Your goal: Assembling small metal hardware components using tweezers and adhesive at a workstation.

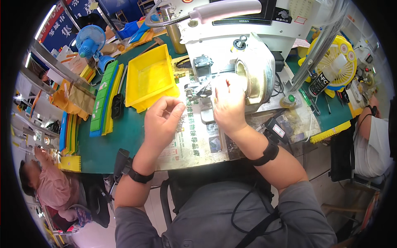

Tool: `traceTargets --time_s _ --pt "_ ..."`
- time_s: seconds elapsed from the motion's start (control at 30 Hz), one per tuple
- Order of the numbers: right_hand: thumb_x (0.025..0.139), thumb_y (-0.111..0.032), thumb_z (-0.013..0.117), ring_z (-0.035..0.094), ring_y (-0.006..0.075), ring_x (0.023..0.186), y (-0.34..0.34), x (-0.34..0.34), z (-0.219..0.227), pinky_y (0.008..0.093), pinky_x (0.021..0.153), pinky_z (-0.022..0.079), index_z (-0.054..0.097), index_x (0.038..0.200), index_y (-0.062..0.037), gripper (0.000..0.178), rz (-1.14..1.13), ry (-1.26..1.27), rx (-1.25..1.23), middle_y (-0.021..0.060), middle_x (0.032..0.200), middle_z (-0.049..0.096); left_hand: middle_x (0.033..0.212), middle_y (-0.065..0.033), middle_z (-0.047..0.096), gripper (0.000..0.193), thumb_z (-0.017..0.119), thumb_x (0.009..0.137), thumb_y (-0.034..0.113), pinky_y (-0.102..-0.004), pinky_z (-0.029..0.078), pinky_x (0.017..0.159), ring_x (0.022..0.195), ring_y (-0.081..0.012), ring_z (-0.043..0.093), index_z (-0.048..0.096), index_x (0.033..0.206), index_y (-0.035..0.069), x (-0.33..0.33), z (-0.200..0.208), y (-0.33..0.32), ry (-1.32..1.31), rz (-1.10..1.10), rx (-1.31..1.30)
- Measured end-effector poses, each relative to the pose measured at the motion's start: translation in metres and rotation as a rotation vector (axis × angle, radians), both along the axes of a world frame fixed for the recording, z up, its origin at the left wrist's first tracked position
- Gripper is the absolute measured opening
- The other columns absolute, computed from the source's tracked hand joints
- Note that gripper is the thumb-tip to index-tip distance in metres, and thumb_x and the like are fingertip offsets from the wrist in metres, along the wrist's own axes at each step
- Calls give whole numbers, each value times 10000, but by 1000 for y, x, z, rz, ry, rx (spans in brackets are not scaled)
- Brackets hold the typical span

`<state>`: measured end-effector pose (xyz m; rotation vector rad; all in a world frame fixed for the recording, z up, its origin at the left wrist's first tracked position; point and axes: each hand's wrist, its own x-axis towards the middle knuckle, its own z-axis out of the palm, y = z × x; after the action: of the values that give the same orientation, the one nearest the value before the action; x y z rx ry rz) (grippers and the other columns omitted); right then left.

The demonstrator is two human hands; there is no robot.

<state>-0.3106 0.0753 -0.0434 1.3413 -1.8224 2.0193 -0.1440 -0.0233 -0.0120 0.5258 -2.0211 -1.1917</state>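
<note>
My right hand (230,106) is at the bench machine, close to the round metal wheel housing (253,80). Its fingers are bent together in strong glare, and whatever they grip is hidden. Just left of those fingers sits a small metal fixture (202,89) with a dark block (203,64) behind it. My left hand (161,124) is over the printed paper sheet (188,140), below the yellow bin (151,76). Its fingers are curled in with the thumb alongside, and I cannot see anything between them. Both wrists wear black bands.
Stacked green, blue and yellow trays (106,97) stand left of the bin. A gooseneck lamp (225,10) hangs over the machine. At the right are a black adapter (276,130), a green-capped bottle (288,100), a spray can (320,84) and a yellow fan (341,62). Other people sit on both sides.
</note>
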Motion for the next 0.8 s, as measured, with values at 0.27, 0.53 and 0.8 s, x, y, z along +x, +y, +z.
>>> traceTargets --time_s 0.27,0.53,0.8 --pt "969 -31 565 532 168 697 2 7 16 322 647 460 558 946 18 54 -7 -48 -9 82 798 548 780 8 666 116 700 934 115 -198 454 622 662 -26 553 686 961 3 -3 -2 -1 -61 -11 3" --pt "948 -27 592 518 129 657 2 4 18 288 613 451 554 931 -4 48 96 -214 -59 50 770 547 822 -6 678 105 700 929 104 -202 462 637 680 -34 565 686 956 3 -3 -2 -6 -76 13 -13" --pt "971 -62 609 530 108 651 0 4 14 274 602 455 556 922 1 97 126 -351 -94 30 744 563 890 -86 669 133 753 814 54 -348 480 760 839 -253 614 705 939 53 -34 35 10 156 89 -756"
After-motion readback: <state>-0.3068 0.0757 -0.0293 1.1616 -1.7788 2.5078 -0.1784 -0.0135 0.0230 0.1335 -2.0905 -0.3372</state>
